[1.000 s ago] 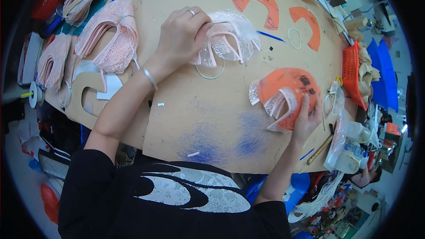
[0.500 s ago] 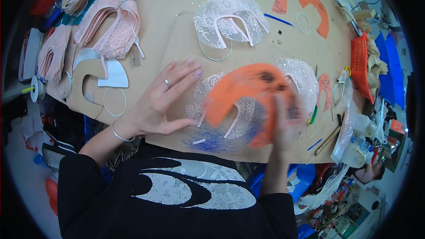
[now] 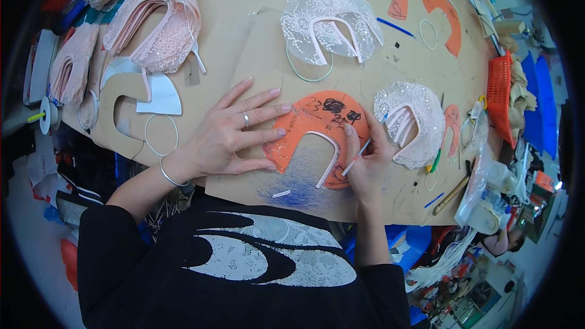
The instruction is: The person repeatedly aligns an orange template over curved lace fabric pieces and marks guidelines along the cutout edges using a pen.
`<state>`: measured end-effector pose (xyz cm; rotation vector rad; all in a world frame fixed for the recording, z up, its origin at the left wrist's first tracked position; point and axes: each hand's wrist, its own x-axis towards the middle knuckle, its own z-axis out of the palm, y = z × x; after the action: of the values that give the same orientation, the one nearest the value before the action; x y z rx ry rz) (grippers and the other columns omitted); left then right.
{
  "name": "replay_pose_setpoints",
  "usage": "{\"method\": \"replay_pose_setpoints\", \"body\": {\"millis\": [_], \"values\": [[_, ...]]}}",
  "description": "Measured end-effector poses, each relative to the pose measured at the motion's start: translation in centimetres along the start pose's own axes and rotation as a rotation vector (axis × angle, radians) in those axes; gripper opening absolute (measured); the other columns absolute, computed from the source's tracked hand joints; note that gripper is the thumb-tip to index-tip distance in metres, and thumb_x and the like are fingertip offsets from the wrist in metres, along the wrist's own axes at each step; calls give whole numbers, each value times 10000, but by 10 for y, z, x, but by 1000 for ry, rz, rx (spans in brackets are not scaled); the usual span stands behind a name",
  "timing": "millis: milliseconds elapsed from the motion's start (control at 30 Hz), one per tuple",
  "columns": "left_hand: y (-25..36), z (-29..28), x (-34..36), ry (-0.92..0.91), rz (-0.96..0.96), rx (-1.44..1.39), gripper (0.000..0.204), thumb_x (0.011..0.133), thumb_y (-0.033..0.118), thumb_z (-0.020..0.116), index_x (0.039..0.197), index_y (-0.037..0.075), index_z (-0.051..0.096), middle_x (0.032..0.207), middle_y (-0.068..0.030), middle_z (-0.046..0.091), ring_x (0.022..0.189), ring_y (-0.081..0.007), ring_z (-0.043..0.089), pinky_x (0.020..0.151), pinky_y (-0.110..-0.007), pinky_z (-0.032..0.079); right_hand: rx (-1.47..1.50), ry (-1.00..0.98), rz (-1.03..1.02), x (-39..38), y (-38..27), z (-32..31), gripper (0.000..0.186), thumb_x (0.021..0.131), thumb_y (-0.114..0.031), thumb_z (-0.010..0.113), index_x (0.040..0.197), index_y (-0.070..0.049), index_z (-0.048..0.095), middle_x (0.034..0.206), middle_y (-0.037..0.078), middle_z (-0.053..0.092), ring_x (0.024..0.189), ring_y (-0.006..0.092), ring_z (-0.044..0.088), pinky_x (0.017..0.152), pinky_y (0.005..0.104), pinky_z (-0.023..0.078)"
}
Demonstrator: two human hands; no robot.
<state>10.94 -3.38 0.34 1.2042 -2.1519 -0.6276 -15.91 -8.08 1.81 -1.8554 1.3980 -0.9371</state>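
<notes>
An orange horseshoe-shaped template [image 3: 304, 123] with dark handwriting lies over a sheer, sequined fabric piece, whose pale pink binding [image 3: 332, 146] shows along the inner curve. My left hand [image 3: 234, 131] is open, its spread fingertips resting on the template's left edge. At the template's right side, my right hand [image 3: 370, 161] is closed around a thin white pen-like stick [image 3: 358, 157], which points down toward the template's lower right end. Most of the fabric under the template is hidden. Below the left end, a small white strip [image 3: 281, 194] lies among blue scribbles on the board.
Sheer sequined pieces lie beyond [image 3: 332, 15] and right [image 3: 429, 116] of the template. More orange templates [image 3: 448, 21] and a blue pen [image 3: 395, 27] are farther back. Pink fabric bundles [image 3: 173, 30] sit at left, a red basket [image 3: 499, 88] at right.
The orange template has come down from my moving right hand onto the fabric piece. My left hand has moved slightly right onto its edge. The white stick now shows in my right hand.
</notes>
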Motion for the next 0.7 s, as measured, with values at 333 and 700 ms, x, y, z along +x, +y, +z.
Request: {"method": "replay_pose_setpoints", "body": {"millis": [333,700], "values": [[0,3,-2,48,17,41,374,753,424,813,1019,167,755,1382,-9,622,1394,-252,477,1219,-550,250,337,217,-52,35,-26,-15,416,1058,-143,458,1443,16,471,1057,190,714,791,151,672,673,215,533],[5,0,0,47,-8,27,344,726,373,813,990,162,748,1372,-4,627,1397,-246,476,1216,-552,243,147,-249,-356,45,-20,49,24,870,41,657,851,28,665,807,72,667,551,166,551,505,267,433]]}}
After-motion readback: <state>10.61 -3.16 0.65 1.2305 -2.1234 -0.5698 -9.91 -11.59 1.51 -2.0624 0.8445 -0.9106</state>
